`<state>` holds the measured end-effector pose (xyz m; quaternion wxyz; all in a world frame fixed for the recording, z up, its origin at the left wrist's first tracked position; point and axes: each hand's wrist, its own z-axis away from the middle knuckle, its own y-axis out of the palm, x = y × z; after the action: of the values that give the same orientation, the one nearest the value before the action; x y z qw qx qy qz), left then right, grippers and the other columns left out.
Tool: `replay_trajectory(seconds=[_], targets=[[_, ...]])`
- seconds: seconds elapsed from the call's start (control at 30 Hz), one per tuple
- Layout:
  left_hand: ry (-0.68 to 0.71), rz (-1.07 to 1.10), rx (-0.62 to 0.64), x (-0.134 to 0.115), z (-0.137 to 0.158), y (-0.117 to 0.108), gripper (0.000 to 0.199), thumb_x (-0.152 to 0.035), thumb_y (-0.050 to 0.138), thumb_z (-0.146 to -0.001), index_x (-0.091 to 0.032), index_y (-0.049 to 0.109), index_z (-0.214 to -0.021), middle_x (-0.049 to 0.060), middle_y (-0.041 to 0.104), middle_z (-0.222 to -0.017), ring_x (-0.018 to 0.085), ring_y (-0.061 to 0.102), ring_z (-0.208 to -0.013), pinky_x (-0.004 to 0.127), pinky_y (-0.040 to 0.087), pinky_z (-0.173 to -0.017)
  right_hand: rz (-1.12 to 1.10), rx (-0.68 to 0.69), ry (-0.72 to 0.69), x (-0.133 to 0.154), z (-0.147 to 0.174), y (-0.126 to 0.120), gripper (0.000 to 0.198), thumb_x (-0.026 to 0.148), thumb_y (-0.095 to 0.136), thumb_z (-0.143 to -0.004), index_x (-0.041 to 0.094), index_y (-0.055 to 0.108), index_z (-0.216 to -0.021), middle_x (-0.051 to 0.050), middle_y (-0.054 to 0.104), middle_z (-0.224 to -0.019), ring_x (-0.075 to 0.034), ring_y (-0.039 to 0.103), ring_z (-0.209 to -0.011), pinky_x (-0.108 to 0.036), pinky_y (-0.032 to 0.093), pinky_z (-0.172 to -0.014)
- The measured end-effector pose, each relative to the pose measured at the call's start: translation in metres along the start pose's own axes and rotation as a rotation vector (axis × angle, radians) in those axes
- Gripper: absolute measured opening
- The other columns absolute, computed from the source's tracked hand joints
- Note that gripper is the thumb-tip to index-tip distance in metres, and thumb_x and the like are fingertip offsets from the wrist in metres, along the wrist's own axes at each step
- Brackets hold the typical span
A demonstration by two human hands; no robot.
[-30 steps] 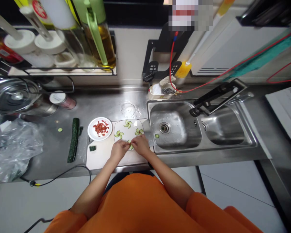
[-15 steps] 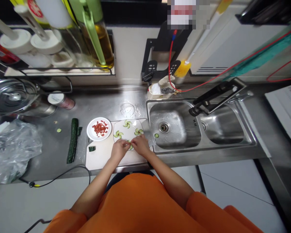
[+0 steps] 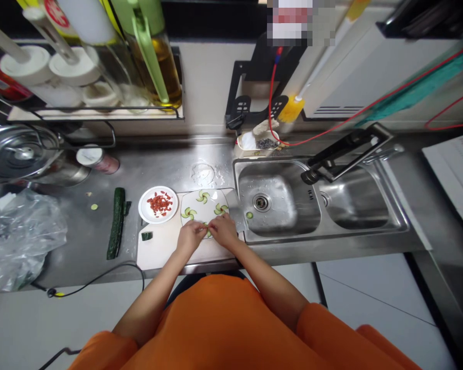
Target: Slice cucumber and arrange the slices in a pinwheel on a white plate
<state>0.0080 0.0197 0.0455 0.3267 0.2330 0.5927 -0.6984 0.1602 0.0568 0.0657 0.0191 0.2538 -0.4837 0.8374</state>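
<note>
Over the near edge of a white square plate [image 3: 203, 209], my left hand [image 3: 191, 237] and my right hand [image 3: 224, 230] meet with fingertips pinched together. Whatever is between the fingers is too small and covered to make out. Just beneath them lies a partly hidden green cucumber pinwheel [image 3: 208, 234]. Other cucumber pinwheels [image 3: 202, 197] with reddish centres lie at the plate's far, left and right sides. To the left, a round white plate [image 3: 142, 207] holds dried red berries [image 3: 160, 204] that look like goji. Both plates rest at least partly on a pale cutting board [image 3: 158, 254].
A cut piece of cucumber [image 3: 147, 236] is on the board. Further left lie a long cucumber [image 3: 116, 223] and a plastic bag [image 3: 27, 231]. At right is a steel double sink [image 3: 285, 205] with a cucumber slice [image 3: 249, 215] in it. Seasoning jars [image 3: 67, 69] stand on a rack above.
</note>
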Motion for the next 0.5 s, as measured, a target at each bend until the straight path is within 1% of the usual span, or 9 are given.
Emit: replay_trajectory(seconds=[0.13, 0.3, 0.5], targets=[[0.005, 0.000, 0.005, 0.0017, 0.0001, 0.0008, 0.009, -0.021, 0.064, -0.072, -0.020, 0.071, -0.078, 0.002, 0.064, -0.076, 0.012, 0.057, -0.069, 0.024, 0.046, -0.069, 0.001, -0.008, 0.003, 0.0011, -0.0003, -0.0002, 0.022, 0.033, 0.046, -0.089, 0.025, 0.066, -0.089, -0.003, 0.064, -0.099, -0.025, 0.041, -0.109, -0.033, 0.033, -0.077], [0.009, 0.005, 0.006, 0.0040, 0.0005, 0.0015, 0.008, -0.021, 0.064, -0.072, -0.020, 0.070, -0.078, 0.002, 0.064, -0.077, 0.013, 0.058, -0.073, 0.025, 0.046, -0.071, -0.009, -0.002, 0.013, 0.0021, 0.0000, -0.0017, 0.022, 0.032, 0.047, -0.089, 0.025, 0.067, -0.091, -0.004, 0.064, -0.100, -0.025, 0.040, -0.110, -0.033, 0.033, -0.078], [0.020, -0.011, 0.008, 0.0031, 0.0002, -0.0011, 0.007, -0.020, 0.064, -0.071, -0.019, 0.070, -0.075, 0.002, 0.064, -0.074, 0.013, 0.058, -0.072, 0.024, 0.046, -0.070, -0.035, -0.012, 0.015, 0.0003, 0.0008, 0.0001, 0.020, 0.031, 0.049, -0.086, 0.026, 0.069, -0.089, -0.004, 0.064, -0.097, -0.024, 0.041, -0.108, -0.032, 0.033, -0.077]])
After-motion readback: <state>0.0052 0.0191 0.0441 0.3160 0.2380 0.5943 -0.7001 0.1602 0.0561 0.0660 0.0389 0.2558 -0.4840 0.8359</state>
